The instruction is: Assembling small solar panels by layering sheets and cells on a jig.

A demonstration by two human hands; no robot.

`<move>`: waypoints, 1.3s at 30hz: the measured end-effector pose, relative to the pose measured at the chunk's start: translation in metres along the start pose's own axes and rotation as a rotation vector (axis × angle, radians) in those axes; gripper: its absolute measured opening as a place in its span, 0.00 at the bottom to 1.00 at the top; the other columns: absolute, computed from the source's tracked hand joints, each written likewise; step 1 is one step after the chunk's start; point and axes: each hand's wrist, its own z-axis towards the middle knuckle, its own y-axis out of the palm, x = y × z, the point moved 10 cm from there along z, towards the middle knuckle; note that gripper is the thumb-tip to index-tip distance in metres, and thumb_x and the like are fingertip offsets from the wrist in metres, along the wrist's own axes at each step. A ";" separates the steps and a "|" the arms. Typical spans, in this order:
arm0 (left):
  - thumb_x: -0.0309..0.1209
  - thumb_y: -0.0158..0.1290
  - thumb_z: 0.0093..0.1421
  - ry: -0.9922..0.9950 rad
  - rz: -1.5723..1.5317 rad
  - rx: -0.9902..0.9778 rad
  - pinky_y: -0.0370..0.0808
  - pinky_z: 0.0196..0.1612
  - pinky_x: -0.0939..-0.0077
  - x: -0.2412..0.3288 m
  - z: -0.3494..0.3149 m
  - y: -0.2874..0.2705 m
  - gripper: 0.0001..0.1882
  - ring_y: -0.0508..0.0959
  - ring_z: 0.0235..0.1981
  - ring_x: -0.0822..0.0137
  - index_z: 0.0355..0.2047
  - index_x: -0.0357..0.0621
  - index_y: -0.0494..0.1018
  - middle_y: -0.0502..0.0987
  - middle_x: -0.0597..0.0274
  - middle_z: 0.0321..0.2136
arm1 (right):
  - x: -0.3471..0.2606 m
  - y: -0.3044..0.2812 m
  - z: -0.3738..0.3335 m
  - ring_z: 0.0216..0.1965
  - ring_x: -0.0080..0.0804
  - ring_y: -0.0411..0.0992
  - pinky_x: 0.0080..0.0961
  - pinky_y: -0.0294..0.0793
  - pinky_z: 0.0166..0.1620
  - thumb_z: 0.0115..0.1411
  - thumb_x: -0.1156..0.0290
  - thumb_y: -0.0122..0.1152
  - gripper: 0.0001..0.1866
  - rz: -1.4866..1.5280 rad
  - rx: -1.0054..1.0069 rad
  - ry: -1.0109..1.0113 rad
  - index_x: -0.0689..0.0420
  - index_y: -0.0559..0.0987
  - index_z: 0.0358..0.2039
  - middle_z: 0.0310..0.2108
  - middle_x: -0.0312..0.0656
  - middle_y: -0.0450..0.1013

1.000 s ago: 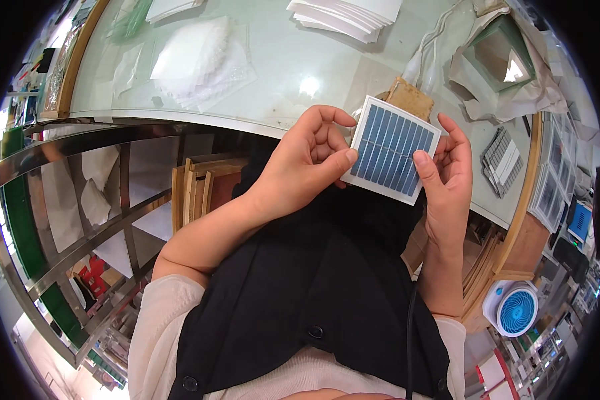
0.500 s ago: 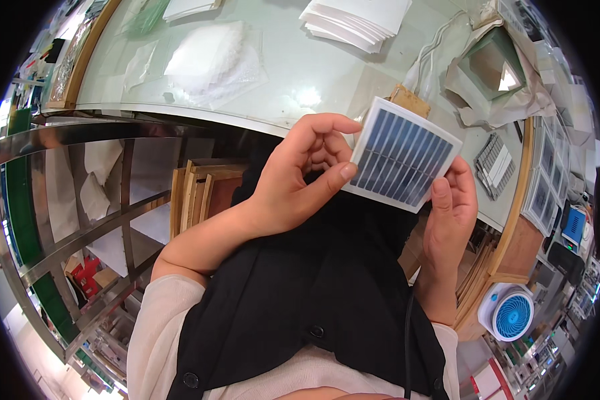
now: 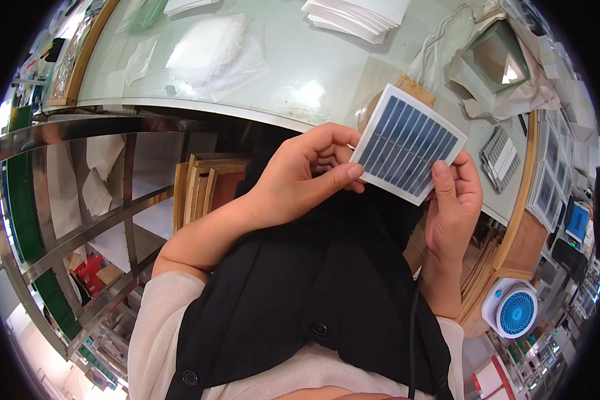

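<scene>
A small square solar panel with dark blue striped cells and a white frame is held up in front of me, tilted. My left hand pinches its left edge, thumb on the front and fingers curled behind. On the right edge, my right hand grips the lower right corner, its thumb over the frame and the fingers at the back. Behind the panel's top edge, a tan block on the table is partly covered.
The pale table holds clear plastic bags, a stack of white sheets, an open paper wrapping around glassy plates and a pile of dark striped strips. A metal rack stands left; a blue-and-white fan sits right.
The panel has risen slightly and shifted a little right, its tilt changed. Both hands keep hold of its edges; the left thumb has slid a little along the frame.
</scene>
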 end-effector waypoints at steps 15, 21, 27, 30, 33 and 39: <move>0.19 0.55 0.57 0.099 0.279 -0.037 0.74 0.37 0.81 0.016 -0.004 0.020 0.25 0.79 0.34 0.71 0.54 0.38 0.61 0.77 0.57 0.35 | -0.022 -0.055 -0.011 0.35 0.15 0.69 0.14 0.67 0.39 0.62 0.76 0.55 0.09 0.060 0.056 -0.131 0.62 0.73 0.43 0.33 0.32 0.72; 0.21 0.52 0.60 0.167 0.318 0.027 0.74 0.37 0.80 0.026 -0.008 0.008 0.19 0.76 0.30 0.71 0.51 0.37 0.62 0.76 0.56 0.35 | -0.123 -0.287 -0.048 0.43 0.24 0.72 0.24 0.71 0.49 0.63 0.72 0.55 0.10 0.019 0.613 -0.371 0.59 0.73 0.44 0.41 0.37 0.74; 0.23 0.50 0.62 0.182 0.318 0.099 0.73 0.34 0.81 0.025 0.003 0.008 0.14 0.74 0.28 0.72 0.47 0.36 0.65 0.75 0.59 0.30 | -0.157 -0.578 -0.084 0.34 0.18 0.71 0.15 0.67 0.33 0.57 0.67 0.64 0.11 -0.282 1.066 -0.237 0.53 0.77 0.40 0.35 0.31 0.75; 0.24 0.51 0.63 0.206 0.359 0.169 0.73 0.32 0.82 0.027 0.000 0.005 0.11 0.74 0.27 0.72 0.45 0.36 0.66 0.73 0.61 0.28 | -0.154 -0.614 -0.050 0.29 0.15 0.70 0.13 0.60 0.26 0.56 0.65 0.65 0.11 -0.406 1.082 -0.160 0.51 0.79 0.40 0.33 0.28 0.75; 0.24 0.50 0.63 0.297 0.406 0.226 0.73 0.31 0.81 0.035 -0.003 0.002 0.09 0.74 0.27 0.72 0.43 0.36 0.66 0.73 0.60 0.27 | -0.144 -0.632 -0.026 0.27 0.14 0.68 0.13 0.57 0.25 0.56 0.65 0.65 0.11 -0.492 1.043 -0.103 0.50 0.79 0.40 0.32 0.27 0.75; 0.23 0.49 0.63 0.287 0.420 0.221 0.73 0.32 0.81 0.035 0.000 0.007 0.08 0.74 0.28 0.72 0.42 0.35 0.66 0.73 0.59 0.28 | -0.111 -0.643 0.005 0.43 0.21 0.71 0.17 0.66 0.48 0.59 0.66 0.61 0.17 -0.733 0.917 -0.134 0.56 0.78 0.49 0.41 0.35 0.76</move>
